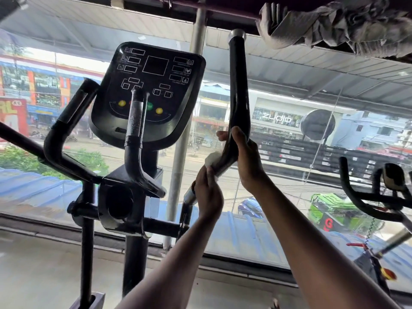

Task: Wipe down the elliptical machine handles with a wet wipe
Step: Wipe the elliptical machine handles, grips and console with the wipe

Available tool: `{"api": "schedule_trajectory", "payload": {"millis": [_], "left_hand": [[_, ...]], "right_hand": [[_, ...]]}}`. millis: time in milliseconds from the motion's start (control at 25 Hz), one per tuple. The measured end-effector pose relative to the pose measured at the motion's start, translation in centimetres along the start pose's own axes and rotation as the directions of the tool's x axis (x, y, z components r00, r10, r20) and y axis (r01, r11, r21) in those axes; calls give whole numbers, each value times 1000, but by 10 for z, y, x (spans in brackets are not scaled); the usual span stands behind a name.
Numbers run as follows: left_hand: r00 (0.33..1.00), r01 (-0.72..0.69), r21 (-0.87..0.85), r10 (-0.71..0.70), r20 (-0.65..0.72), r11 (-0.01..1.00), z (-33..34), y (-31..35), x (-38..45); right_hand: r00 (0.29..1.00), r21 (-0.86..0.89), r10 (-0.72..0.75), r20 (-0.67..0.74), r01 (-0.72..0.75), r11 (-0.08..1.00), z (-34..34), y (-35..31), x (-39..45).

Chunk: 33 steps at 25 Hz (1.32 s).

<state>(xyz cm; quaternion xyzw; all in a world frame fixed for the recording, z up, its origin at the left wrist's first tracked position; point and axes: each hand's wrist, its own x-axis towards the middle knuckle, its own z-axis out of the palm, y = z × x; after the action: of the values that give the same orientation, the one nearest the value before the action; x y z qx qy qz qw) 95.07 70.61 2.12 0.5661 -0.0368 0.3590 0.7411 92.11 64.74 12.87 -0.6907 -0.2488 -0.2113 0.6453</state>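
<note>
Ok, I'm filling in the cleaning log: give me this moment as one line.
stage: wiping right handle | left hand: presses wet wipe to handle | right hand: grips handle above wipe | console: untouched

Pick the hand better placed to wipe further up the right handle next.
Left. The left hand already holds the white wet wipe against the curved black right handle, just below its bend. The right hand grips the handle above, steadying it.

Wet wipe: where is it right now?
Head view, centre-right: the wet wipe is held by the left hand against the bend of the right handle, just below the right hand gripping that handle.
</note>
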Motion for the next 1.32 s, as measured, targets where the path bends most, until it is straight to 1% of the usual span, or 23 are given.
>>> {"api": "schedule_trajectory", "payload": {"millis": [40, 80, 120, 160, 200, 240, 280, 320, 440, 480, 520, 560, 640, 680, 720, 760, 800, 920, 1160, 1320], "left_hand": [[999, 41, -16, -41, 16, 999, -3, -1, 1], [999, 39, -63, -37, 33, 997, -2, 4, 0], [999, -9, -124, 15, 46, 992, 2, 15, -3], [994, -87, -172, 98, 54, 981, 7, 27, -9], [986, -146, -193, 159, 56, 970, 12, 36, -13], [981, -171, -186, 185, 59, 967, 17, 38, -14], [983, -170, -163, 180, 48, 972, 18, 34, -14], [989, -139, -143, 145, 34, 980, 16, 25, -11], [997, 67, -28, -66, 30, 997, -2, -10, 6], [992, 117, 11, -117, 35, 993, -6, -14, 8], [990, 133, 2, -133, 44, 991, -7, -11, 7], [995, 86, -48, -84, 50, 995, -3, -3, 2], [994, -100, -136, 106, 36, 986, 7, 18, -12], [986, -160, -152, 166, 24, 975, 12, 21, -15], [981, -190, -147, 194, 10, 971, 15, 20, -15], [981, -191, -128, 193, -1, 973, 16, 13, -12], [987, -163, -110, 163, -4, 981, 14, 3, -7], [1000, -12, -100, 13, 13, 995, 7, -18, 8], [995, 46, 17, -47, 93, 999, -4, -18, 9], [972, 192, 46, -197, 125, 980, -17, -36, 17]], "right_hand": [[1000, -11, -20, -10, 20, 1000, 3, 1, 0], [999, -4, -36, -21, 36, 999, 5, 2, 0], [998, 9, -51, -33, 51, 999, 6, 3, 1], [998, 33, -58, -38, 59, 998, 6, 4, 1], [997, 55, -64, -47, 67, 996, 7, 5, 0], [996, 71, -68, -59, 72, 995, 8, 6, 0], [994, 77, -73, -78, 79, 994, 9, 8, 0], [992, 86, -80, -96, 88, 992, 10, 9, 1], [986, 123, -121, -111, 134, 983, 13, 14, 6], [986, 121, -131, -103, 143, 982, 14, 15, 7], [986, 117, -136, -98, 147, 982, 14, 17, 7], [986, 119, -138, -97, 149, 982, 15, 18, 8], [986, 151, -132, -106, 147, 978, 16, 19, 7], [985, 179, -129, -116, 149, 973, 16, 20, 7], [983, 196, -131, -128, 154, 968, 17, 20, 7], [980, 188, -142, -139, 167, 968, 17, 21, 7], [976, 163, -163, -144, 185, 969, 17, 21, 8], [971, 134, -192, -142, 211, 968, 17, 21, 8], [975, 127, -174, -139, 192, 973, 18, 25, 8], [982, 107, -139, -130, 153, 982, 16, 24, 6]]}}
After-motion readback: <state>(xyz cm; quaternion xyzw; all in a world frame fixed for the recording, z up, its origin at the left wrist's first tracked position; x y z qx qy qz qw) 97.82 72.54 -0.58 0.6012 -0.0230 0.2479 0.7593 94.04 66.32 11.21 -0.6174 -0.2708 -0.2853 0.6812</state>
